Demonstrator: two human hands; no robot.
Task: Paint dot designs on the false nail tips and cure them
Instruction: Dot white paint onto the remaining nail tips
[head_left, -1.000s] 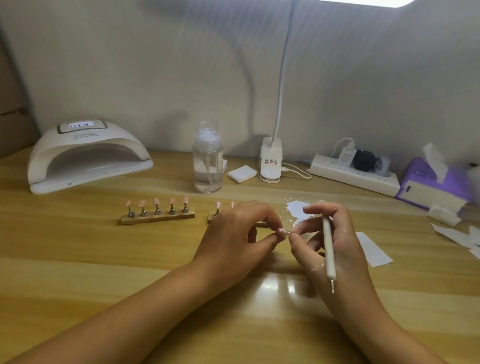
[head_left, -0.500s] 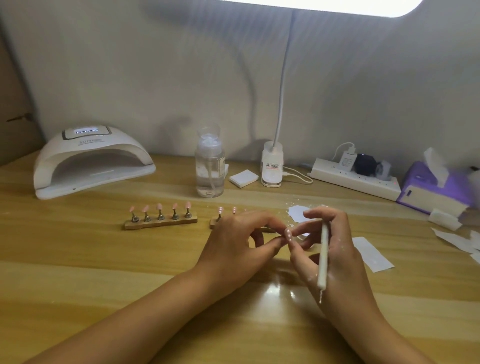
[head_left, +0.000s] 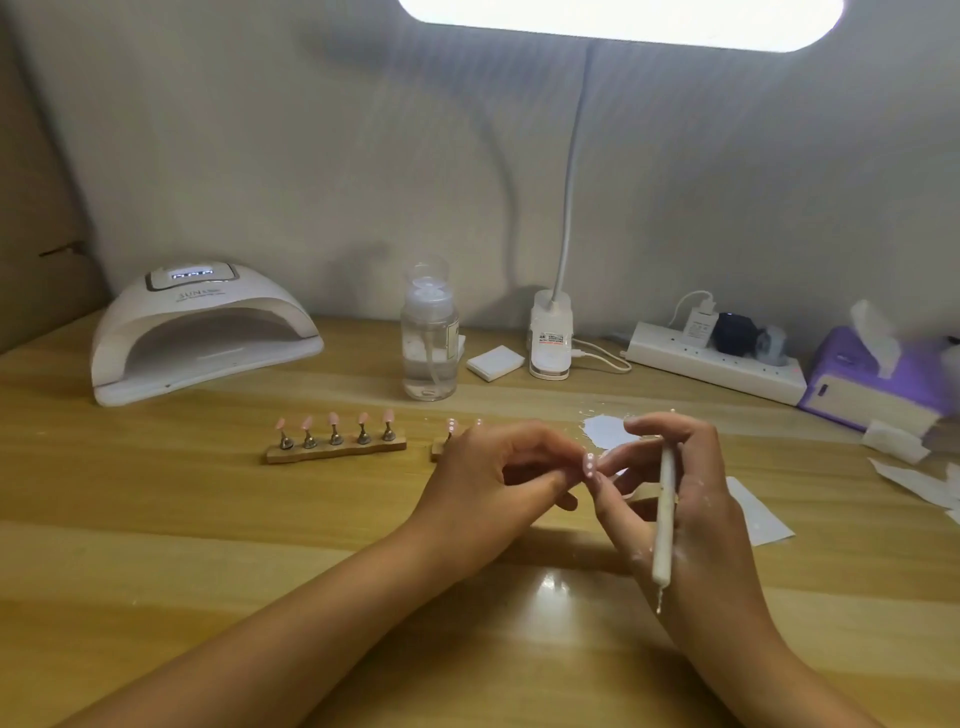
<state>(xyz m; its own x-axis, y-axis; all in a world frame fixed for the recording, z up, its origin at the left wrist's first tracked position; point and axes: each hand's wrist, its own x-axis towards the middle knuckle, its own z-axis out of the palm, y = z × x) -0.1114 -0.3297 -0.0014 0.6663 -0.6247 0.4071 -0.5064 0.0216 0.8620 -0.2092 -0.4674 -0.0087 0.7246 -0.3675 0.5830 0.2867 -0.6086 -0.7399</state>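
Gripping a tool (head_left: 664, 514) in the right hand (head_left: 696, 509), fingers curled round the shaft, long axis running near to far, fine end pointing back toward the body, low over the desk (head_left: 208, 571). Pinching, just beyond, one nail tip (head_left: 590, 464) between both hands: left hand (head_left: 493, 478) closing thumb and forefinger on it from the left, right thumb and forefinger meeting it from the right, clear of the desk at centre. Showing white dots on pink already. Lying at the fingertips of both hands, equally near to each; tilt too small to tell.

Judged a handling step rather than a dotting one, given the fine end turned away from the nail tip. Calling next, probably, for seating the nail tip on a holder (head_left: 440, 448) just behind the left hand and mostly hidden by it, with what look like dotted tips (head_left: 451, 425) at its left end: a short carry away and leftward, best led by the left hand as the nearer. Or else for swinging the tool end for end before more dots.

Farther right, a paint patch (head_left: 605, 431) just behind the right fingers. Farther left, a second holder (head_left: 335, 449) bearing five plain tips (head_left: 332, 418), well apart from both hands. At the back left, a curing lamp (head_left: 202, 332), mouth facing the desk, display lit; nearer the left hand than the right.
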